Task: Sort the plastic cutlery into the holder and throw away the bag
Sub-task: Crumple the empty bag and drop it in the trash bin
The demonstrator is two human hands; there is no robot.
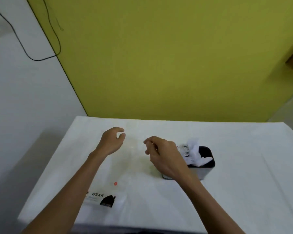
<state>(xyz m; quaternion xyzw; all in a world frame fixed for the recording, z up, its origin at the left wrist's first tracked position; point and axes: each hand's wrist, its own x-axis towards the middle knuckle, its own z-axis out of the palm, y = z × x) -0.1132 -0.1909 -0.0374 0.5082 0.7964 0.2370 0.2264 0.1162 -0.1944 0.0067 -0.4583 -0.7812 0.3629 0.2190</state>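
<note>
A clear plastic bag (125, 173) lies lengthwise on the white table (243, 191), with its printed label and a red dot at the near end. Its far end reaches up between my hands, and the film there is barely visible. My left hand (112, 141) is at the bag's far left corner, thumb and forefinger curled as if pinching the edge. My right hand (162, 155) is at the far right corner, fingertips pinched together on the film. Just right of my right hand stands the black-rimmed grey holder (208, 169), with white plastic cutlery (195, 155) sticking out of it.
The table's far edge meets a yellow-green wall (176, 65). A white wall on the left has a black cable (24, 49) hanging on it. The table's left edge drops away beside my left forearm.
</note>
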